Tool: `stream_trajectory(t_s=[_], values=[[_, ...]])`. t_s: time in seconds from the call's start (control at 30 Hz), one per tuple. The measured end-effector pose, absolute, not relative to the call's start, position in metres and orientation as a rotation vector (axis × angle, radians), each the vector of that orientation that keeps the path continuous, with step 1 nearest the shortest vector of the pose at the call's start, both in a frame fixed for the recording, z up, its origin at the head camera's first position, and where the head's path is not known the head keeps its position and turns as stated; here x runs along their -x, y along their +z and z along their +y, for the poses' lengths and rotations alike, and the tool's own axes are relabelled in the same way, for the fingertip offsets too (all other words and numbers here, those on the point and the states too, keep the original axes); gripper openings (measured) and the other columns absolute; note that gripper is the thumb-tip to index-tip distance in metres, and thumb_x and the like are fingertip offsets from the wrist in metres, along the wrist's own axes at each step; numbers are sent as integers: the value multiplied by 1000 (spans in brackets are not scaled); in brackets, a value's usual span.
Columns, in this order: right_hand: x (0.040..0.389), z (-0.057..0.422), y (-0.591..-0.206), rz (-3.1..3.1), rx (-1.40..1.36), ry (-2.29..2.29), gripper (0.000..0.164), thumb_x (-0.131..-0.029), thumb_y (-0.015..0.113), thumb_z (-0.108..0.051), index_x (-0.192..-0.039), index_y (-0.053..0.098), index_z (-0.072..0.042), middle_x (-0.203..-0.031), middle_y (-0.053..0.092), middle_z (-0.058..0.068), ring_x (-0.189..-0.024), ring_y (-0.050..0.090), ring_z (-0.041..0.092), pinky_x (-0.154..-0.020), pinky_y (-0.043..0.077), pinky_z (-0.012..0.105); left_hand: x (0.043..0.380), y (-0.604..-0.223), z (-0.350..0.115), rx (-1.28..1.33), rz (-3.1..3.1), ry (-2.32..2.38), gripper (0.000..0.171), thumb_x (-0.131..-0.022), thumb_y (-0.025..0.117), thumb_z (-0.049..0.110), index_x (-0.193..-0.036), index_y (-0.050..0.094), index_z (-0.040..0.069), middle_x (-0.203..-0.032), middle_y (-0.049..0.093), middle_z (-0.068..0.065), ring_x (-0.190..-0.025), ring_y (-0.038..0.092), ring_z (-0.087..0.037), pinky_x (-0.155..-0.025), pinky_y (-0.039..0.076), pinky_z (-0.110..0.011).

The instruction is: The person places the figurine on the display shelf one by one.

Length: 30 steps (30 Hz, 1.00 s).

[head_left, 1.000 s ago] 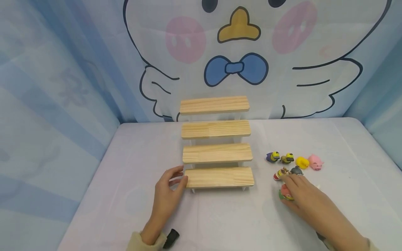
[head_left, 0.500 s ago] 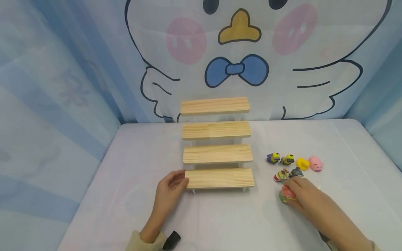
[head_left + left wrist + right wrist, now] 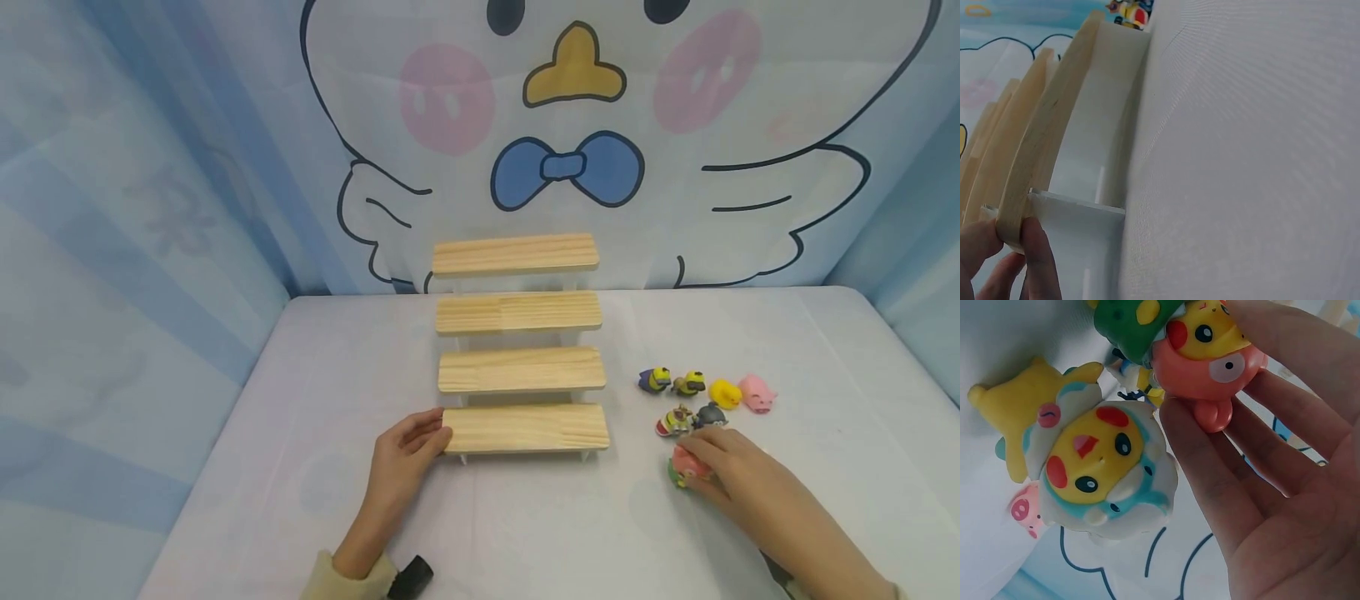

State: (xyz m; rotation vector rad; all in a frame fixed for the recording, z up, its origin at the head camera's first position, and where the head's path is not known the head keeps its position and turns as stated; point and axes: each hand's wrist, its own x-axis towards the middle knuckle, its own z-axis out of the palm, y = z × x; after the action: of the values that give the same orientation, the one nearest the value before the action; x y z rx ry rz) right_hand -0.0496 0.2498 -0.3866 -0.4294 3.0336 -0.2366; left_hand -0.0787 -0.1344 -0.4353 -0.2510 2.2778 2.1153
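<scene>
Pink-hooded Pikachu figurine [image 3: 1175, 369]: located in my right hand [image 3: 742, 475], fingers partly curled, pinched between thumb and fingertips. Expect a light, firm, smooth piece, slightly slippery and hard to break; grip the rounded hood across its widest part. Contact with the table [image 3: 540, 525] beneath cannot be determined. Just beside this hand: white-hooded Pikachu figurine [image 3: 1094, 456]. Beyond its fingertips: yellow duck [image 3: 725, 393] and pink pig [image 3: 758, 393]. Well to its left, my left hand [image 3: 405, 458] pinches the nearest end of the lowest wooden step [image 3: 528, 427].
</scene>
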Motion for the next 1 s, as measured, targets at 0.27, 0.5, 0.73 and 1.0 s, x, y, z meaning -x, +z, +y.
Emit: stream_trajectory(t_s=[0.27,0.5,0.73,1.0], values=[[51,249,-385,3018,380,-220,50,-73,88,-26,-116,71,-7,-113,67,12,-106,62,34,-87,55,56,78,-436,-135,256,2286,2125,37,-88,77,11,-121,68,-3,-115,69,-19,-91,68,-7,-79,57,-18],[52,248,-385,3022,400,-220,49,-73,88,-25,-115,71,-8,-112,68,11,-105,63,33,-87,55,55,77,-437,-135,267,2276,2136,37,-88,77,12,-121,69,-3,-116,69,-19,-92,68,-6,-79,57,-17],[53,247,-383,3037,420,-238,48,-72,89,-25,-114,72,-9,-109,68,8,-101,63,29,-86,56,53,77,-438,-136,244,2273,2149,36,-88,76,11,-121,69,-3,-115,69,-19,-92,68,-7,-79,57,-18],[51,240,-374,3121,503,-287,46,-71,90,-25,-111,73,-9,-109,68,6,-99,61,25,-85,57,50,76,-439,-136,239,2263,2170,36,-88,76,10,-121,69,-2,-113,70,-19,-91,68,-7,-79,57,-18]])
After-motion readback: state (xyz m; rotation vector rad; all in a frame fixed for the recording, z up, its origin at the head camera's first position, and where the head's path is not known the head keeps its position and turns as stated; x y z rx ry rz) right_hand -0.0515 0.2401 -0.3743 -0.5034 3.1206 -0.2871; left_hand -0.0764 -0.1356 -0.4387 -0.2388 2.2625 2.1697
